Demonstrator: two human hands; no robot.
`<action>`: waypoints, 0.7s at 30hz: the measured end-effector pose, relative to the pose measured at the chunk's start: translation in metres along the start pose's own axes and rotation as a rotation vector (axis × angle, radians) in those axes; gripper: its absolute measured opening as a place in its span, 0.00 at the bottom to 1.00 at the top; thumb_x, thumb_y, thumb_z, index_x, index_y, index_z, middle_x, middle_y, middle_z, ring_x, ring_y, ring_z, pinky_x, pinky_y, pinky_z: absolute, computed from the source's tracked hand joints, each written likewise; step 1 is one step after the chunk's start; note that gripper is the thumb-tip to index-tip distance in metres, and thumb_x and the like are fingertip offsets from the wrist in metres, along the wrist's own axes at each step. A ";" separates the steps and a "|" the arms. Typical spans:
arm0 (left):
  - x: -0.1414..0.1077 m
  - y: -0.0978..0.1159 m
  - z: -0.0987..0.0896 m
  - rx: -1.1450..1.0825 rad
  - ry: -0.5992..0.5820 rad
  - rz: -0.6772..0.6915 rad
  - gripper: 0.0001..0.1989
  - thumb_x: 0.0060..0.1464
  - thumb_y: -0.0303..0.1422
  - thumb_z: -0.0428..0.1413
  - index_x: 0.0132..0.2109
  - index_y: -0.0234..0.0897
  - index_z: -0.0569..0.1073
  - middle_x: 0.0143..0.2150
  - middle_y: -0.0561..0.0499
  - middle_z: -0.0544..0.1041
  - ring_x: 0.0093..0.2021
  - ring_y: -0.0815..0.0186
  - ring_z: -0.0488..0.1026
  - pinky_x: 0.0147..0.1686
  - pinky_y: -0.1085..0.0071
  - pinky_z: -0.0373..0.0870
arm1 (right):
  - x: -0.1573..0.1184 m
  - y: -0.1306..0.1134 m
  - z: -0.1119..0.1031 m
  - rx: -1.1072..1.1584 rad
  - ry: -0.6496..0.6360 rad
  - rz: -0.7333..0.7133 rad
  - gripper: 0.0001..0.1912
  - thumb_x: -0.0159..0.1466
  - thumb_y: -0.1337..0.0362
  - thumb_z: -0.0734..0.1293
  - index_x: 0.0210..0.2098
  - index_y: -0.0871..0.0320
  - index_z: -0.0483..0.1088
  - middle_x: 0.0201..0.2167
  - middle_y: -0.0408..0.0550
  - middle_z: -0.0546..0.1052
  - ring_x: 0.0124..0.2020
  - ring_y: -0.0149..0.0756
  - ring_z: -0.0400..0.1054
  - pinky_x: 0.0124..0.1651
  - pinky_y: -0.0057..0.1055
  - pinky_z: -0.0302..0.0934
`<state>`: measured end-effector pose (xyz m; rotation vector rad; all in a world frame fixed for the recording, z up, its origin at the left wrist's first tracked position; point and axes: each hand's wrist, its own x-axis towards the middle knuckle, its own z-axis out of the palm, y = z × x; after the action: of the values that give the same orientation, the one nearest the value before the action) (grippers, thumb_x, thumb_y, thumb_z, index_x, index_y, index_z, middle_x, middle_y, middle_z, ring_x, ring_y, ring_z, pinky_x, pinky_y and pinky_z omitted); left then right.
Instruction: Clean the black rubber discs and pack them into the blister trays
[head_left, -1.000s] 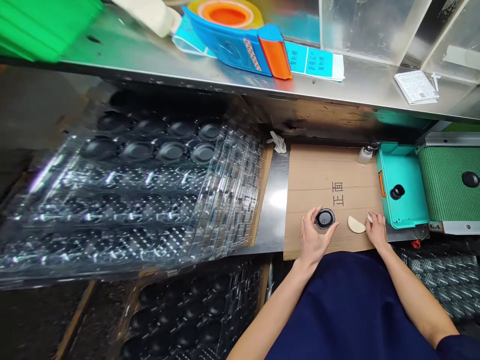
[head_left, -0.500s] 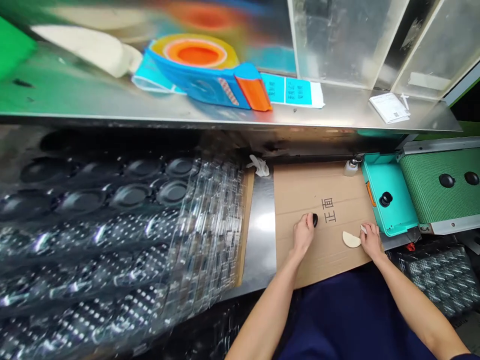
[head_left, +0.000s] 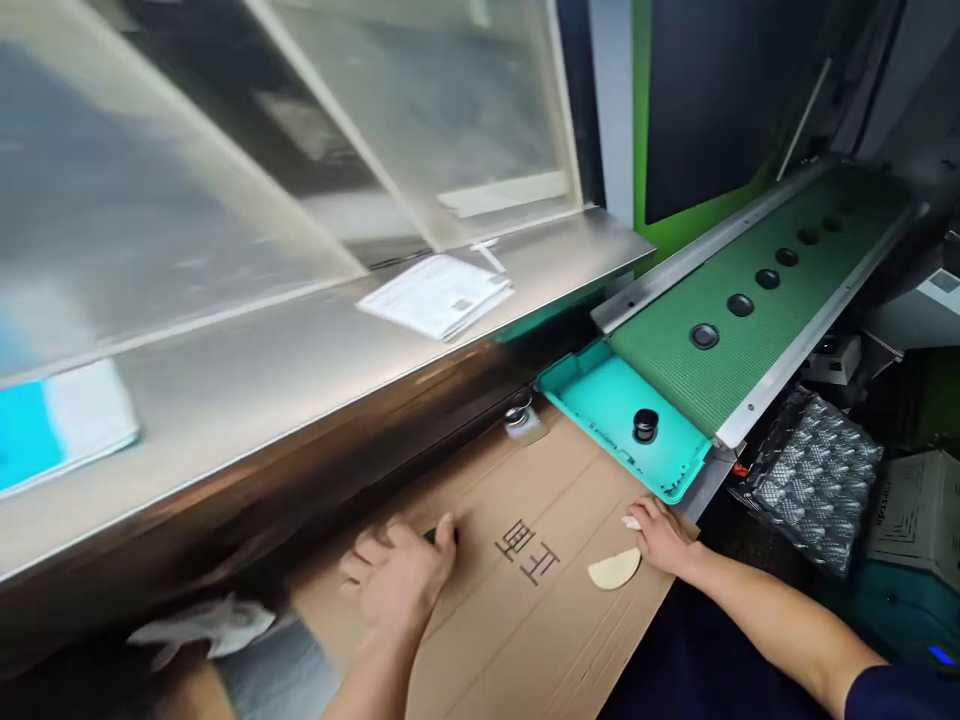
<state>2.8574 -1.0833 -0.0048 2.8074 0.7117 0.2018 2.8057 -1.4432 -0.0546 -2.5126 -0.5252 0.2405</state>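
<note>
My left hand (head_left: 405, 575) is over the cardboard sheet (head_left: 495, 640), thumb and forefinger closed around a small black part (head_left: 430, 536) that the fingers mostly hide; its other fingers are spread. Near the sheet's right edge, my right hand (head_left: 660, 537) pinches a small white piece (head_left: 631, 522) whose kind I cannot make out. Just left of those fingers lies a cream half-round flat piece (head_left: 615, 569). Dark printed characters (head_left: 527, 550) mark the cardboard between my hands.
Beyond my right hand, a teal tray (head_left: 600, 385) holds a black round part (head_left: 645, 425). A green conveyor belt (head_left: 675, 370) carries several similar parts. A small bottle (head_left: 525, 418) stands by the tray. White papers (head_left: 439, 295) lie on the metal shelf (head_left: 300, 340).
The view has swung right, bringing more of the conveyor into sight. My left hand's outer fingers have spread while it keeps the black part. My right hand stays beside the cream piece.
</note>
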 end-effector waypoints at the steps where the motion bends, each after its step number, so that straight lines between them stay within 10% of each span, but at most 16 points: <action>1: -0.001 0.024 -0.002 -0.002 0.061 0.097 0.33 0.61 0.52 0.44 0.60 0.29 0.66 0.66 0.27 0.62 0.63 0.32 0.59 0.55 0.38 0.61 | -0.002 0.002 0.001 0.027 -0.003 0.002 0.25 0.62 0.75 0.63 0.58 0.56 0.64 0.56 0.51 0.66 0.56 0.41 0.62 0.60 0.37 0.61; 6: -0.005 0.207 0.016 -0.207 -0.176 0.599 0.22 0.64 0.45 0.46 0.55 0.37 0.71 0.55 0.37 0.74 0.56 0.48 0.67 0.58 0.53 0.63 | -0.001 0.014 0.005 0.036 -0.049 -0.001 0.22 0.64 0.73 0.62 0.56 0.53 0.67 0.59 0.50 0.66 0.53 0.43 0.68 0.56 0.38 0.66; 11: -0.002 0.338 0.064 -0.391 -0.534 0.331 0.21 0.56 0.44 0.57 0.52 0.36 0.73 0.65 0.33 0.64 0.63 0.43 0.60 0.59 0.50 0.59 | 0.005 0.026 -0.002 0.027 -0.082 -0.047 0.21 0.61 0.72 0.64 0.52 0.51 0.69 0.58 0.46 0.69 0.47 0.42 0.72 0.50 0.36 0.68; 16: 0.003 0.352 0.082 -0.556 -0.606 0.194 0.15 0.53 0.38 0.60 0.46 0.34 0.76 0.55 0.32 0.70 0.60 0.45 0.64 0.59 0.53 0.60 | 0.005 0.029 -0.003 0.051 -0.110 -0.018 0.20 0.61 0.73 0.64 0.51 0.51 0.70 0.57 0.44 0.72 0.46 0.42 0.73 0.48 0.35 0.69; 21: 0.001 0.296 0.040 -0.782 -0.556 0.044 0.22 0.59 0.42 0.54 0.56 0.36 0.73 0.56 0.38 0.72 0.53 0.53 0.70 0.54 0.58 0.67 | 0.009 0.032 -0.003 0.061 -0.092 0.015 0.19 0.64 0.74 0.61 0.52 0.52 0.71 0.56 0.48 0.73 0.48 0.44 0.72 0.51 0.39 0.69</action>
<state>2.9996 -1.3427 0.0341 1.9816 0.3291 -0.2423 2.8252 -1.4652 -0.0709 -2.4566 -0.5271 0.3734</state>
